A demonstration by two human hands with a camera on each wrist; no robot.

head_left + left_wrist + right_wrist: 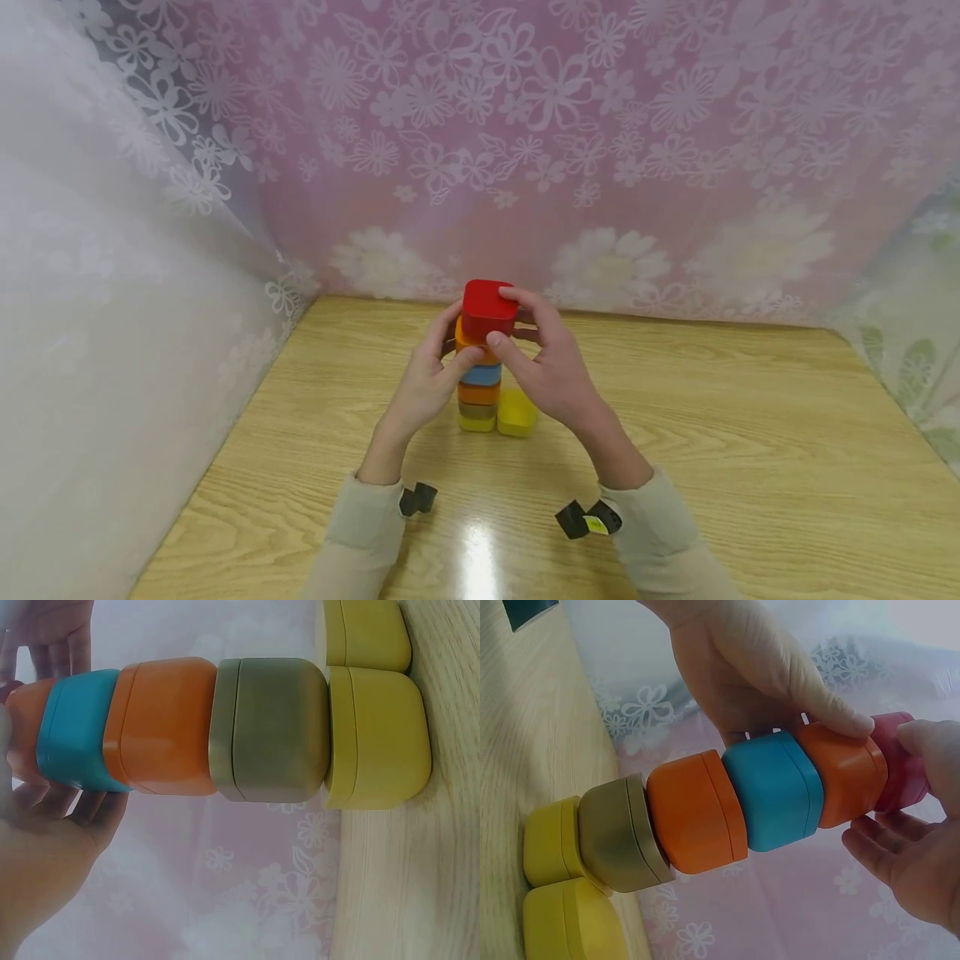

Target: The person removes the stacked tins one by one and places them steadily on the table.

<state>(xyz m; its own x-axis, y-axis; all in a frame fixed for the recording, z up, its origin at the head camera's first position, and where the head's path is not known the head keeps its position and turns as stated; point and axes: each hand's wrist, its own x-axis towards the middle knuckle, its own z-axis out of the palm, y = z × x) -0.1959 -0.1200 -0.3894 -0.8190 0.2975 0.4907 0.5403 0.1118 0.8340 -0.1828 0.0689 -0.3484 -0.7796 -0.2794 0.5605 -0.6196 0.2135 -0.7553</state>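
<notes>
A tower of rounded-square cups stands on the table. From the bottom up come a yellow cup (pixel 386 739), an olive cup (pixel 277 727), an orange cup (pixel 690 814), a blue cup (pixel 769 795) and another orange cup (pixel 840 776). On top sits a red cup (pixel 486 302), flat face up. My right hand (pixel 558 371) holds the red cup between thumb and fingers. From the other side, my left hand (pixel 423 383) grips the upper orange cup, its thumb on the near face. The tower leans slightly in the right wrist view.
A second yellow cup (pixel 517 414) stands at the tower's foot, on its right. The wood-grain table (pixel 712 467) runs back to a pink floral curtain (pixel 480 150). A whitish cloth (pixel 127 317) hangs along the left side.
</notes>
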